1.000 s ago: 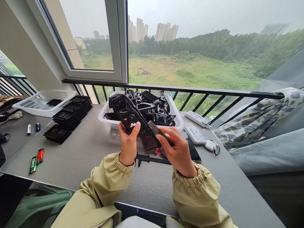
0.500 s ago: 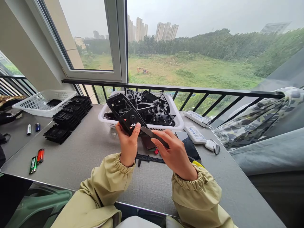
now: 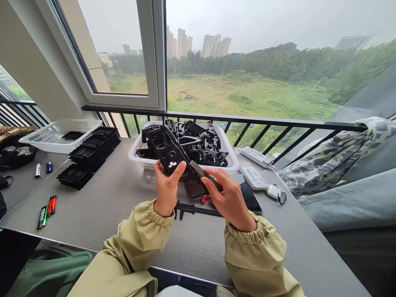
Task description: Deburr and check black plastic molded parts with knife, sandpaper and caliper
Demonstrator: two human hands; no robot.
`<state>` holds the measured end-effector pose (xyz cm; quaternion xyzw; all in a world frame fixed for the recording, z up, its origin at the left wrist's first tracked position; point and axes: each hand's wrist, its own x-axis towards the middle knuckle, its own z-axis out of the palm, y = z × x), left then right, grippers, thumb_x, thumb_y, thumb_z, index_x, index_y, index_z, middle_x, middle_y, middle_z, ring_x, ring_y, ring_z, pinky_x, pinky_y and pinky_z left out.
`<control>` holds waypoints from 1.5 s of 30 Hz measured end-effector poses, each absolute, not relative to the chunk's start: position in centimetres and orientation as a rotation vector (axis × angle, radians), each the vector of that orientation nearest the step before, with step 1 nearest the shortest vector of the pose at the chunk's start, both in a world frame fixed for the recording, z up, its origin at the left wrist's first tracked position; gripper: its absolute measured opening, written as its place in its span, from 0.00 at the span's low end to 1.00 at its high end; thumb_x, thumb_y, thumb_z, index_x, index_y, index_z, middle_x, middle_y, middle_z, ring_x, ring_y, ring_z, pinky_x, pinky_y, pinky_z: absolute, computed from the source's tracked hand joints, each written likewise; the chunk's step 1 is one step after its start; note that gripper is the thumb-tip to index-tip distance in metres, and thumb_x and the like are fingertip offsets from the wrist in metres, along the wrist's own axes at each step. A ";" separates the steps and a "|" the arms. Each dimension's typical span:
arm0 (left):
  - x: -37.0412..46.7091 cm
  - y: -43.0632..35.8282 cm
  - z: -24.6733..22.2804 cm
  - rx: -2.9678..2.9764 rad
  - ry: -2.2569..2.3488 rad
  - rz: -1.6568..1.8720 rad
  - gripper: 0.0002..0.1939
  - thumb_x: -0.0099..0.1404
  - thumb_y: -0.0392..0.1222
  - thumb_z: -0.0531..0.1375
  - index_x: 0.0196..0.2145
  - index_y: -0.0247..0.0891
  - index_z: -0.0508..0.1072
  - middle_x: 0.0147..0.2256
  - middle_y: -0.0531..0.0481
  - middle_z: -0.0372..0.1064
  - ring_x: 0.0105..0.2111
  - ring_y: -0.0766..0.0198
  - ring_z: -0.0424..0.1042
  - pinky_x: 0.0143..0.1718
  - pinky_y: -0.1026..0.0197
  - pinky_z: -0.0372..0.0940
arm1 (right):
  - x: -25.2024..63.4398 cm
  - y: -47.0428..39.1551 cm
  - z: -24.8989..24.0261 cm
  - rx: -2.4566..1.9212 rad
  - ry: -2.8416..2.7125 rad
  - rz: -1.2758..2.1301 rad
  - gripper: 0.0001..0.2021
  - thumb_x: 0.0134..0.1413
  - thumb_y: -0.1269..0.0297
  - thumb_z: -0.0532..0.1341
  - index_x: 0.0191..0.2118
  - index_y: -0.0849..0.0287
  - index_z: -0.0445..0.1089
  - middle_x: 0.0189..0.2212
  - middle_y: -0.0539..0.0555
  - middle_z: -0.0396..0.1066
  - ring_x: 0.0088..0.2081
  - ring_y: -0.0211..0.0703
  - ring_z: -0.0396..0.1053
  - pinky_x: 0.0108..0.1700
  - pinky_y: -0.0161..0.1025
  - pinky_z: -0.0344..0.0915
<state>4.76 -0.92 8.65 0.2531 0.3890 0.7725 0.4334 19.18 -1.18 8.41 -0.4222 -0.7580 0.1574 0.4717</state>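
My left hand (image 3: 166, 187) is closed on a long black plastic housing (image 3: 172, 153), thumb on its near face beside a small white mark. The housing tilts up and left, over the front of a white basket (image 3: 232, 161). My right hand (image 3: 231, 199) grips a flat dark grey strip-like tool (image 3: 198, 168), possibly a file. The tool's far end lies against or very close to the housing's right edge; contact is hard to tell. Several black plastic parts (image 3: 213, 156) fill the basket behind. Below my hands lies a black caliper (image 3: 198, 208).
Stacked black plastic pieces (image 3: 89, 154) stand at left beside another white basket (image 3: 40, 142). Batteries (image 3: 42, 216) lie near the left front edge. A dark flat device (image 3: 252, 198) and white power strips (image 3: 253, 176) sit at right. A black railing (image 3: 272, 121) runs behind the table.
The housing has shifted slightly down and right in my left hand. The tool's tip has moved right, from the housing's lower face towards its right edge.
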 end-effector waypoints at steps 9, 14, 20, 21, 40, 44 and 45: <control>5.2 -1.3 9.2 0.612 0.907 1.755 0.29 0.41 0.41 0.73 0.37 0.41 0.63 0.32 0.59 0.67 0.32 0.69 0.70 0.40 0.61 0.64 | 19.2 -1.0 7.7 -1.004 -1.783 0.607 0.15 0.61 0.56 0.57 0.48 0.58 0.71 0.37 0.54 0.76 0.35 0.42 0.74 0.38 0.37 0.70; 5.1 -0.9 9.2 0.536 0.934 1.791 0.24 0.42 0.44 0.71 0.33 0.39 0.64 0.29 0.58 0.65 0.30 0.70 0.68 0.36 0.62 0.64 | 19.7 -0.1 7.6 -1.082 -1.758 0.614 0.16 0.61 0.55 0.56 0.48 0.57 0.72 0.39 0.55 0.76 0.35 0.42 0.74 0.37 0.39 0.70; 3.7 -0.5 9.0 0.527 0.979 1.832 0.25 0.40 0.41 0.72 0.34 0.40 0.65 0.29 0.59 0.65 0.30 0.70 0.67 0.35 0.63 0.64 | 21.2 1.5 6.6 -1.113 -1.990 0.736 0.17 0.61 0.56 0.54 0.50 0.57 0.70 0.46 0.57 0.74 0.47 0.47 0.71 0.46 0.45 0.69; 3.4 -0.5 8.9 0.530 0.991 1.833 0.24 0.40 0.41 0.71 0.34 0.40 0.65 0.29 0.59 0.65 0.30 0.70 0.67 0.35 0.63 0.64 | 21.4 1.5 6.3 -1.132 -2.034 0.738 0.17 0.61 0.57 0.54 0.51 0.57 0.70 0.46 0.57 0.73 0.47 0.48 0.70 0.47 0.46 0.68; -0.1 -2.2 1.7 0.628 1.027 1.550 0.20 0.43 0.44 0.69 0.32 0.37 0.68 0.26 0.56 0.64 0.24 0.70 0.65 0.19 0.69 0.59 | 16.6 -1.0 -1.9 -1.513 -2.653 0.390 0.18 0.61 0.73 0.53 0.56 0.59 0.65 0.41 0.60 0.68 0.43 0.47 0.71 0.38 0.36 0.63; -0.6 -1.8 -0.6 0.709 1.036 1.545 0.19 0.46 0.48 0.67 0.34 0.38 0.69 0.26 0.56 0.64 0.23 0.70 0.64 0.19 0.69 0.57 | 17.1 -0.9 -2.6 -1.546 -2.603 0.328 0.17 0.61 0.74 0.53 0.54 0.60 0.66 0.42 0.61 0.70 0.46 0.49 0.68 0.43 0.39 0.63; -0.6 -1.7 -1.1 0.725 1.032 1.561 0.18 0.47 0.48 0.67 0.35 0.39 0.70 0.27 0.55 0.65 0.24 0.70 0.65 0.20 0.68 0.59 | 17.3 -0.9 -2.7 -1.553 -2.588 0.313 0.17 0.61 0.74 0.53 0.54 0.61 0.67 0.42 0.62 0.70 0.47 0.50 0.67 0.44 0.40 0.63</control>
